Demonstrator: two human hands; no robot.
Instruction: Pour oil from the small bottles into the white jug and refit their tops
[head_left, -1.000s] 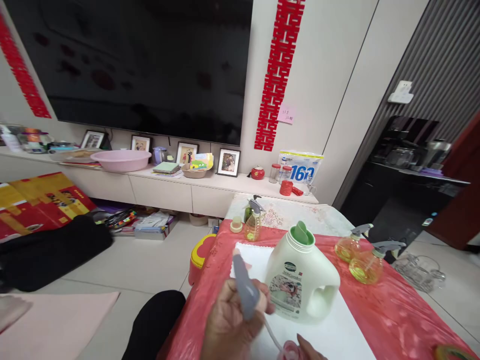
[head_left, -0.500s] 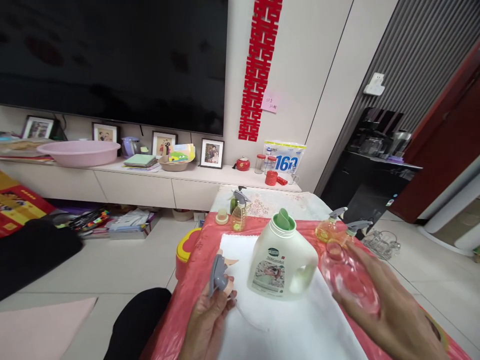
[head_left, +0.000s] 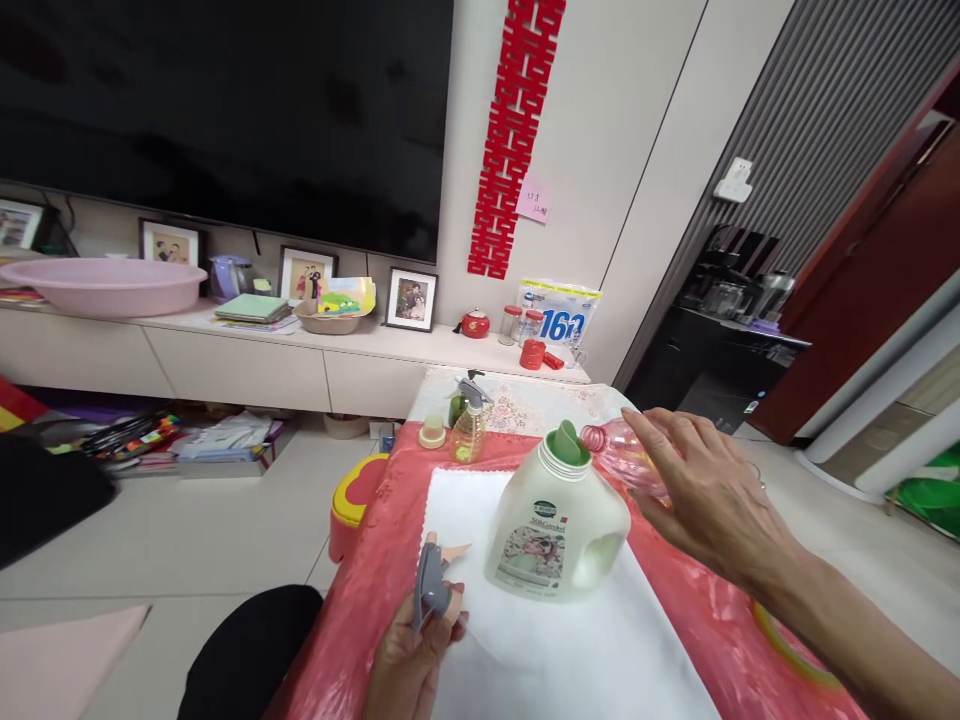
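right grip (head_left: 705, 490) over pink bottle (head_left: 621, 450), neck jutting out leftward

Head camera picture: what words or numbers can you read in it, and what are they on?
"160": big digits on the blue-and-white bag; its small print is unreadable.
"囍": the shape of the red paper cut-out.
Pink note: handwriting too small to read.
White jug: label print too blurred to read.

Table (head_left: 697, 620) under a red plastic cover, lace cloth (head_left: 540, 405) at far end. White cloth (head_left: 555, 650) near-centre, detergent jug (head_left: 555, 520) upright on it. Far left: spray bottle (head_left: 466, 430), round cap (head_left: 432, 432) just beside.
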